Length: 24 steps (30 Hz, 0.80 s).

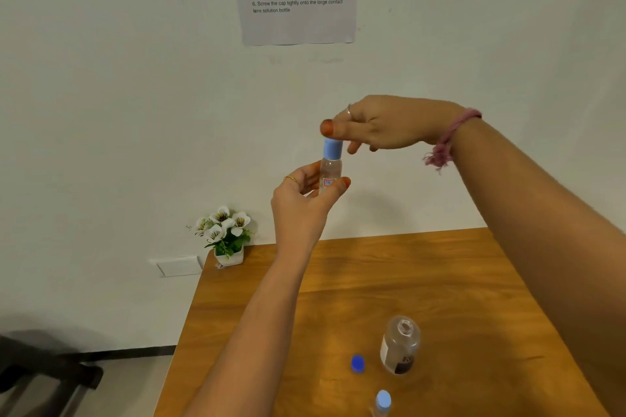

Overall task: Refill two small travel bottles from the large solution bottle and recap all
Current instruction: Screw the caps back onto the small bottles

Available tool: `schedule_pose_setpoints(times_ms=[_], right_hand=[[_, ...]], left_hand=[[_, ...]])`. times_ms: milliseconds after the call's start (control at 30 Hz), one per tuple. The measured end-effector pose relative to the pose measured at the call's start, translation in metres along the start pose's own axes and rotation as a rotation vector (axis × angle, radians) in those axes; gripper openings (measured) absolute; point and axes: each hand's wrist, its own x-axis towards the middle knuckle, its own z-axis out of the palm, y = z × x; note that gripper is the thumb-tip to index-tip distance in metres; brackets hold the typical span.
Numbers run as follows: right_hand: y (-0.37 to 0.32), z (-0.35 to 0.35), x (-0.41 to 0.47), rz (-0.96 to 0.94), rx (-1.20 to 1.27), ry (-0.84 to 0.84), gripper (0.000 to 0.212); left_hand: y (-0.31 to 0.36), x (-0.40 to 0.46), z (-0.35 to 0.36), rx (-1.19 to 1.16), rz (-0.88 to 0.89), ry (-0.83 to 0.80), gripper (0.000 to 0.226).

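The left hand (301,200) holds a small travel bottle (330,171) upright in the air above the far side of the bench (440,281), thumb and fingers pinched round its clear lower body, while the right hand (382,123) comes over from above with its fingers closed on the pale blue cap (332,148). Whether the cap is going on or coming off cannot be told; either way the turn is likely to go best with the bottle kept vertical and steady, the left grip low enough to leave the threads free, and the twisting done by the right fingertips alone. The bottle is slim, transparent plastic with a small red-printed label; its cap is a smooth matte cylinder. Below, on the warm wood-grain bench, the large solution bottle (400,345) stands open, clear and round-shouldered with a white and dark label, its deep blue cap (357,363) just beside it. A second travel bottle (382,403), capped in pale blue, stands at the near edge.
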Motion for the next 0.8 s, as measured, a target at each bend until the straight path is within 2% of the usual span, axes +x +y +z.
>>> schedule_pose_setpoints(times_ms=[100,167,200,267,333,400,433,500,533,567,633,667,700,733,800], right_hand=[[0.011,0.004,-0.01,-0.112,0.326,0.022,0.041],[0.013,0.016,-0.007,-0.127,0.344,0.145,0.032],[0.012,0.022,-0.004,-0.099,0.307,0.233,0.033],[0.013,0.028,-0.002,-0.026,0.218,0.322,0.053],[0.018,0.031,-0.006,-0.024,0.264,0.226,0.068],[0.023,0.035,-0.011,-0.076,0.435,0.148,0.064],[0.024,0.04,-0.011,-0.087,0.493,0.172,0.056],[0.022,0.051,-0.007,-0.037,0.489,0.327,0.046],[0.021,0.054,-0.005,0.014,0.401,0.387,0.051],[0.021,0.056,-0.003,0.049,0.321,0.368,0.065],[0.023,0.058,-0.007,0.039,0.351,0.166,0.098],[0.024,0.058,-0.01,0.002,0.435,0.098,0.103],[0.025,0.059,-0.012,-0.044,0.532,0.1,0.097],[0.025,0.063,-0.011,-0.078,0.639,0.157,0.083],[0.02,0.074,-0.007,-0.06,0.805,0.351,0.05]], left_hand=[[0.002,0.002,0.0,0.002,-0.006,0.003,0.041],[0.001,0.002,0.002,0.011,-0.005,-0.004,0.041],[0.0,0.002,0.002,0.012,-0.005,-0.007,0.041],[-0.002,0.002,0.003,-0.004,-0.011,-0.006,0.042],[-0.002,0.001,0.004,-0.025,-0.021,-0.002,0.044],[-0.003,0.0,0.005,-0.028,-0.012,-0.002,0.043],[-0.003,0.001,0.005,-0.025,-0.007,-0.003,0.042],[-0.006,0.001,0.006,-0.026,-0.018,-0.003,0.038],[-0.008,0.002,0.006,-0.028,-0.028,-0.01,0.038],[-0.009,0.002,0.006,-0.028,-0.033,-0.019,0.039],[-0.011,0.003,0.007,-0.011,-0.038,-0.017,0.041],[-0.01,0.003,0.007,0.002,-0.029,-0.007,0.041],[-0.009,0.003,0.007,0.006,-0.016,-0.001,0.041],[-0.007,0.003,0.007,0.001,-0.004,0.001,0.042],[-0.005,0.002,0.007,-0.017,0.001,-0.006,0.043]])
